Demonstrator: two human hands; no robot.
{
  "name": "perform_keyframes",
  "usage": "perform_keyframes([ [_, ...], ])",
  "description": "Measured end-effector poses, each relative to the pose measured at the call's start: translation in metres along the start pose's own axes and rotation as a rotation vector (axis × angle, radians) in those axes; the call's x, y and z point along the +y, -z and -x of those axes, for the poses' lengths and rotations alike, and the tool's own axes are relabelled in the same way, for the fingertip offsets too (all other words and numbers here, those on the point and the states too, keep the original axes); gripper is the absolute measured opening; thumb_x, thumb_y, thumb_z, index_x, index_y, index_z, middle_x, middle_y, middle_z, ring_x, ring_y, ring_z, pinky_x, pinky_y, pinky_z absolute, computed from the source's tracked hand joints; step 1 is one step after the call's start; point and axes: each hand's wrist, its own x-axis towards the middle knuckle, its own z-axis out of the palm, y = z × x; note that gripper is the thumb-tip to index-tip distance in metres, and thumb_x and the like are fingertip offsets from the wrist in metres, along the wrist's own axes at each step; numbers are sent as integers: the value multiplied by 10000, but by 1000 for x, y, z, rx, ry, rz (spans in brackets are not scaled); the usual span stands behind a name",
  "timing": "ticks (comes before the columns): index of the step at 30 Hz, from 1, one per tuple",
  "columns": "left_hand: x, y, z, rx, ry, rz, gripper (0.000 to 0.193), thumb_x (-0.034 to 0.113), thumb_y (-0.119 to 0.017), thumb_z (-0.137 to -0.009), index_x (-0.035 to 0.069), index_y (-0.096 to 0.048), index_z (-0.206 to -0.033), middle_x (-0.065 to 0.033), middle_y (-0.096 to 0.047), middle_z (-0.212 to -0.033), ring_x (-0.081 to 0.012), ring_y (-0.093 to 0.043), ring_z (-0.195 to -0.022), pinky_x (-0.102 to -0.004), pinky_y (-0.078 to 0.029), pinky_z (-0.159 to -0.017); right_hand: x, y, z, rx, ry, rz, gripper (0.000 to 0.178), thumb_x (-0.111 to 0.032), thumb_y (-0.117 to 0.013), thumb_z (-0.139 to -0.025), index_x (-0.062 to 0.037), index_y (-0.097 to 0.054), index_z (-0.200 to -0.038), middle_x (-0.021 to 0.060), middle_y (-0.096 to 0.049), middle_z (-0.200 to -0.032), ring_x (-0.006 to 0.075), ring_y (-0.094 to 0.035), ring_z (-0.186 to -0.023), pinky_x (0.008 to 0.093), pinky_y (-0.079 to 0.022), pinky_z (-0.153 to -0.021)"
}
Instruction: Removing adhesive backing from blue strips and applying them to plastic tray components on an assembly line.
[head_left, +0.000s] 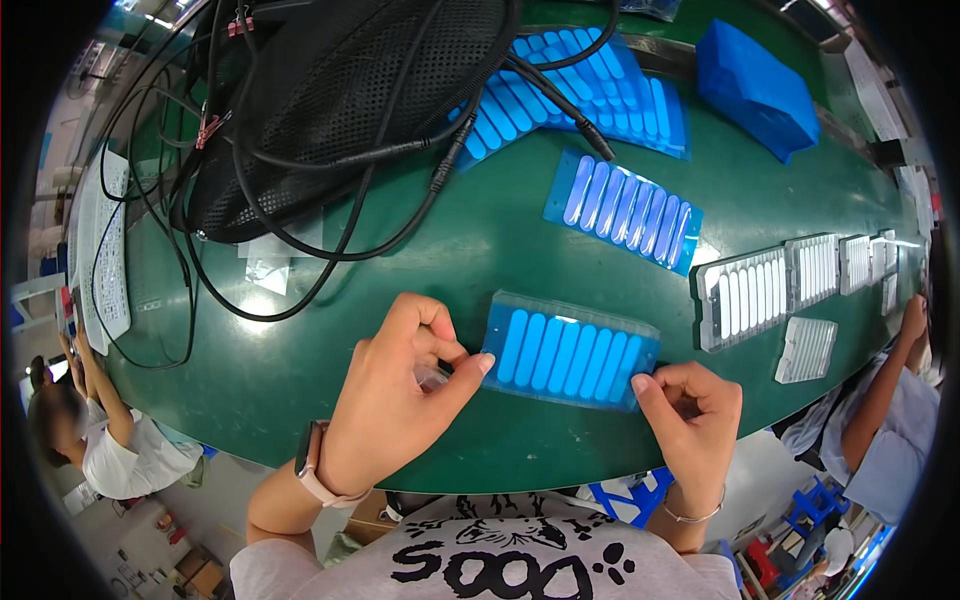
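Note:
In front of me is a blue sheet (571, 358) with a row of rounded, brighter blue strips, a clear rim showing along its far edge. My left hand (405, 375) is closed at its left end, thumb tip against the edge, fingers curled. A small clear piece (431, 377) shows under those fingers; what it is I cannot make out. At the near right corner, my right hand (692, 412) pinches the sheet between thumb and curled fingers. Just beyond lies another blue sheet (625, 212) with glossy violet-blue strips.
Fanned blue strip sheets (600, 85) lie at the back, beside a black mesh bag (350, 110) and loose black cables (400, 245). A blue block-shaped bundle (755, 90) is back right. Clear slotted trays (745, 297) line the right. Other people sit at both sides.

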Motion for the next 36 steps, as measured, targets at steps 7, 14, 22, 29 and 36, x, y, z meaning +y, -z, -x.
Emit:
perform_keyframes([
  [7, 4, -3, -2, 4, 40, 52, 275, -22, -670, -809, 52, -418, -894, 9, -580, -645, -1, -382, -527, -185, -266, -467, -4, 1, -4, 7, -20, 110, 174, -91, -755, -760, 16, -639, -685, 55, -596, -525, 52, -511, -460, 198, -377, -448],
  [14, 1, 0, -7, -31, -15, -26, 244, 28, -697, -795, 38, -507, -948, -35, -629, -638, -53, -484, -473, -198, -349, -453, -10, 5, -8, -47, -47, 143, 201, -126, -763, -762, 7, -636, -680, 63, -603, -534, 81, -542, -456, 203, -406, -456],
  [22, 3, 3, -9, -80, -64, -42, 300, 1, -670, -793, 47, -588, -1077, -29, -616, -640, -44, -474, -473, -200, -347, -458, -12, 8, -11, -117, -38, 162, 233, -131, -767, -757, 3, -601, -663, 57, -599, -541, 74, -528, -460, 209, -393, -454],
  [29, 7, 4, -10, -127, -102, -78, 433, -49, -641, -794, 40, -594, -1215, 5, -577, -640, -1, -377, -494, -182, -276, -454, -10, 15, -12, -156, -76, 94, 234, -122, -776, -749, 4, -593, -674, 18, -543, -506, 48, -448, -436, 208, -333, -430],
  [36, 7, 6, -12, -135, -134, -114, 433, -50, -644, -785, 38, -604, -1207, -3, -573, -632, -12, -378, -491, -189, -285, -452, -5, 13, -8, -24, 427, 345, 261, -78, -764, -736, -67, -700, -989, 32, -489, -556, 132, -441, -442, 267, -355, -419],
])
